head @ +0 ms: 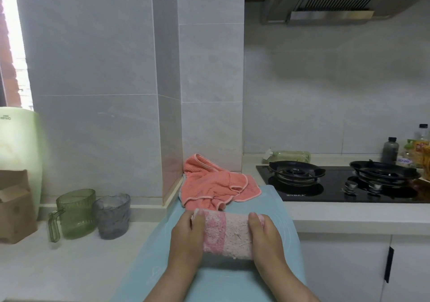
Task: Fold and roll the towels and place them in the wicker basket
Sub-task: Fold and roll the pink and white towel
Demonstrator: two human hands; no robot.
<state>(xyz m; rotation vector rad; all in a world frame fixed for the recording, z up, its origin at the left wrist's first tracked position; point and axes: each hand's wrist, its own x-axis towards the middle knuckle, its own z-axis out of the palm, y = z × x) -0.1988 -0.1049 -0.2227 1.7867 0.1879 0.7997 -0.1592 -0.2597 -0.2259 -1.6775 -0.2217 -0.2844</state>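
"Two hands on one towel. How's my grip?"

"Your left hand (186,239) and right hand (265,239) each close round an end of the pink-and-white towel (226,234), thumbs on top. It lies on the blue mat (228,283) on the counter (69,266), long axis crosswise, so neither hand is nearer."

"And rolling?"

"Away from you, I'd judge. The crumpled coral towel (209,185) sits right against its far edge, and whether they touch I can't tell."

"The basket?"

"No wicker basket in view; you'll have to look for it."

"Anything readable?"

"Small lettering on the pale green bin (18,139) at far left and on the front edge of the gas hob (337,192), both too blurred to read."
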